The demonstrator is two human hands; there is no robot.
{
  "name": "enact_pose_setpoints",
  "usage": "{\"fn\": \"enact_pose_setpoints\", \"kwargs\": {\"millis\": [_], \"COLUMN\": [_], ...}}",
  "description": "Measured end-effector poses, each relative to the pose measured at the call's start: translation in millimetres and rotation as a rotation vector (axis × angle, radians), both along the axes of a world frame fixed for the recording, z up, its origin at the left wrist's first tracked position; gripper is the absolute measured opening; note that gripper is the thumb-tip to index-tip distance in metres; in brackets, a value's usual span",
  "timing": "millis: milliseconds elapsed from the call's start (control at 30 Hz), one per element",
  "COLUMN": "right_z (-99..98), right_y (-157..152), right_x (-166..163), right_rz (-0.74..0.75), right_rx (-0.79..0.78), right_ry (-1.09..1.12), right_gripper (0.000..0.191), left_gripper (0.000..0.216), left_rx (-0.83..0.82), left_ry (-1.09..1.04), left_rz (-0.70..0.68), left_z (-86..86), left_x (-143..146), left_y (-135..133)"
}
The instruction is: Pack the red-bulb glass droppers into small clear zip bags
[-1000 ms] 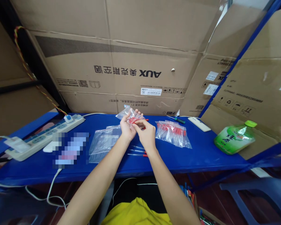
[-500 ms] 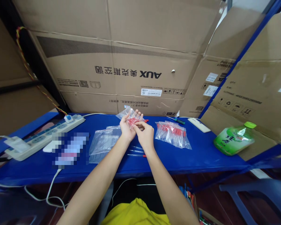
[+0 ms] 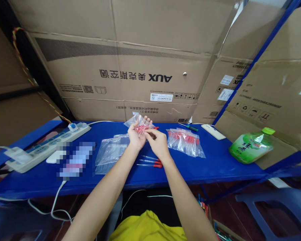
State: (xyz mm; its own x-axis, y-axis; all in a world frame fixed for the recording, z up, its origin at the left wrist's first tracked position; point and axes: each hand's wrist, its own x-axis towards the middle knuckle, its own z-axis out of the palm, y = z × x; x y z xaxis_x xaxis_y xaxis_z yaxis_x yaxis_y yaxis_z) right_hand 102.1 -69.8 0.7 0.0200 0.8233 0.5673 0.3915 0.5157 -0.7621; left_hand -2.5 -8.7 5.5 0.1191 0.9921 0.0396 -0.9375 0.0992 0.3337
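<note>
A clear zip bag (image 3: 141, 129) with red-ended pieces inside lies across my left hand (image 3: 135, 140), whose thumb and fingers curl around it. At the bag's right side, my right hand (image 3: 157, 142) has thumb and forefinger pinched together on its edge. Red tips stick out past the bag near my right fingers. On the table just below the hands lie several thin clear droppers (image 3: 150, 165) with red bulbs. Flat clear zip bags (image 3: 107, 157) are to the left of my left hand. Filled bags (image 3: 187, 144) with red-ended pieces are stacked to the right.
A white power strip (image 3: 62, 137) and a blurred-out phone (image 3: 76, 160) with a cable occupy the left side. Toward the back right are a green screwdriver (image 3: 189, 127) and a white phone (image 3: 213, 132). A green bottle (image 3: 251, 147) stands tilted at far right. Cardboard (image 3: 135, 57) walls the rear.
My right hand has shifted slightly right, baring more of the bag's red contents and the red bulbs of the droppers on the table. My left hand stays almost where it was.
</note>
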Motion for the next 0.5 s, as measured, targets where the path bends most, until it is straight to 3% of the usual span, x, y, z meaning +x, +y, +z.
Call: {"fn": "enact_pose_setpoints", "kwargs": {"millis": [100, 300, 500], "right_z": [-1.1, -23.5, -36.6], "right_y": [-15.4, -57.3, -74.5], "right_x": [32.8, 87.6, 89.6], "right_rz": [0.021, 0.023, 0.01], "right_rx": [-0.025, -0.373, -0.306], "right_ry": [-0.101, -0.44, -0.435], "right_gripper": [0.019, 0.013, 0.018], "left_gripper": [0.049, 0.039, 0.037], "left_rx": [0.014, 0.075, 0.077], "left_ry": [-0.052, -0.093, -0.055], "left_rz": [0.041, 0.067, 0.078], "left_z": [1.1, 4.4, 2.1], "left_x": [-4.3, -9.9, -9.3], "left_y": [2.8, 2.9, 3.1]}}
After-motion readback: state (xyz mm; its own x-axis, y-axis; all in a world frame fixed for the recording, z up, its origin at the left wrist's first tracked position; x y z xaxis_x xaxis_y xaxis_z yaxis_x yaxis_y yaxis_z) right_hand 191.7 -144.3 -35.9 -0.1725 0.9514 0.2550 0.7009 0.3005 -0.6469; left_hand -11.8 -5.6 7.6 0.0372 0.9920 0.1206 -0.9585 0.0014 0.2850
